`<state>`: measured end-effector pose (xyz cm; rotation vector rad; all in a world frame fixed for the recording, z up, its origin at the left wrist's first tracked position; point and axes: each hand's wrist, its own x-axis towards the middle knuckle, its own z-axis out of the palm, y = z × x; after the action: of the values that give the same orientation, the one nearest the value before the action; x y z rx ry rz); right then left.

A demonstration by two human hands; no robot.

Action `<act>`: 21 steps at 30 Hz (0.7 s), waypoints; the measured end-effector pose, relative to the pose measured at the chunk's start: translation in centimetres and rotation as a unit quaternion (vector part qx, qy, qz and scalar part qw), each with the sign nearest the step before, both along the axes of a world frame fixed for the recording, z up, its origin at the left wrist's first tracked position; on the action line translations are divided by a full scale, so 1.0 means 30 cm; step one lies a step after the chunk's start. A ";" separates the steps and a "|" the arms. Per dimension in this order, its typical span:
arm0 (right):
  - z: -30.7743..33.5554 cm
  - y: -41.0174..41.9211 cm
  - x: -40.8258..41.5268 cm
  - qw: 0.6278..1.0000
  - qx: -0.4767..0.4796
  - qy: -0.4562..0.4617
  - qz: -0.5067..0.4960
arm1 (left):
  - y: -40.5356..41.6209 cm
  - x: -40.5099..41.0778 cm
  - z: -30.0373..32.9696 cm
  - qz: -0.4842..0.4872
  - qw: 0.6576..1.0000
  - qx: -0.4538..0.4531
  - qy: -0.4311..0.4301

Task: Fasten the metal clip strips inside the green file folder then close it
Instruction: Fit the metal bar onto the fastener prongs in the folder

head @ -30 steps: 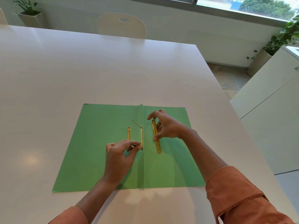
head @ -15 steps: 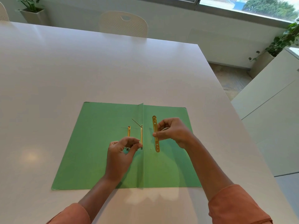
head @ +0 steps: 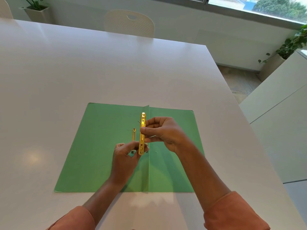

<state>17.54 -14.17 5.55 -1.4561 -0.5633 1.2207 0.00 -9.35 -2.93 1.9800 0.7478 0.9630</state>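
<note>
A green file folder point(head: 103, 155) lies open and flat on the white table, its centre fold standing up as a ridge. My right hand point(head: 166, 133) pinches a long gold metal clip strip point(head: 142, 130) with punched holes and holds it upright-lengthwise above the fold. My left hand point(head: 126, 156) is curled just below, fingertips touching the strip's lower end and the small fastener prong at the fold. A second, shorter gold strip point(head: 133, 136) lies on the left leaf with a thin prong sticking out at its top.
The white table point(head: 83, 72) reaches far to the left and back. Its right edge runs diagonally past the folder. A white chair point(head: 129, 22) stands at the far side, potted plants point(head: 35, 7) in the corners. A white cabinet point(head: 282, 122) stands to the right.
My right hand has lifted the long gold strip off the right leaf and carried it left, over the centre fold. My left hand has stayed at the prong near the fold.
</note>
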 end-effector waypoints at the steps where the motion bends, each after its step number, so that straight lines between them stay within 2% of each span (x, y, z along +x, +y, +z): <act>1: -0.004 0.004 -0.005 1.000 -0.003 -0.005 -0.002 | 0.001 0.001 0.000 0.000 1.000 -0.001 -0.002; 21: -0.052 0.006 0.018 0.998 -0.022 -0.067 -0.002 | 0.007 -0.006 -0.007 0.004 1.000 -0.026 0.010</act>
<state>18.08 -13.98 4.00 -1.5838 -0.6271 1.1453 -0.18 -9.14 -3.14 1.9453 0.7861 0.9198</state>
